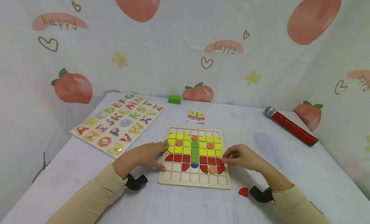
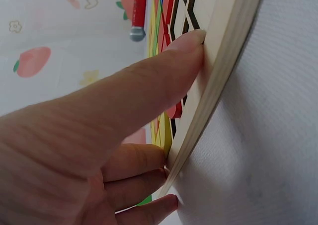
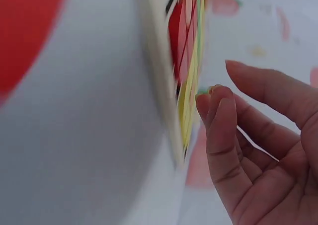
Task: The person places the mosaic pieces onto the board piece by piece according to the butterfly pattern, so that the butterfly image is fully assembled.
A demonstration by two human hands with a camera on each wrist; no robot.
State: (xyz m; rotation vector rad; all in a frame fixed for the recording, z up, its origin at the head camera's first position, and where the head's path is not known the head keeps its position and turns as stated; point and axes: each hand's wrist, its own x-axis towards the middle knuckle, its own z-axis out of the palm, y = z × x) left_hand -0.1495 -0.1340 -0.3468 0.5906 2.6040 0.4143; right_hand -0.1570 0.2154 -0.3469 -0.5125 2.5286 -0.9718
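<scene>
A square wooden grid board lies on the table, bearing yellow, red, green, orange and blue pieces in a butterfly-like pattern. At its left side my left hand rests with extended fingers. In the left wrist view its thumb lies on the wooden rim, the other fingers by the edge. Close to the board's right edge hovers my right hand, fingers loosely bent. Its thumb stands apart from the fingertips in the right wrist view, with nothing between them. A red quarter-round piece lies loose below that hand.
An alphabet board with knobbed letters lies at the left. Behind the grid board are a small card with a similar pattern and a green block. A red toy microphone lies at the right. A printed cloth hangs behind.
</scene>
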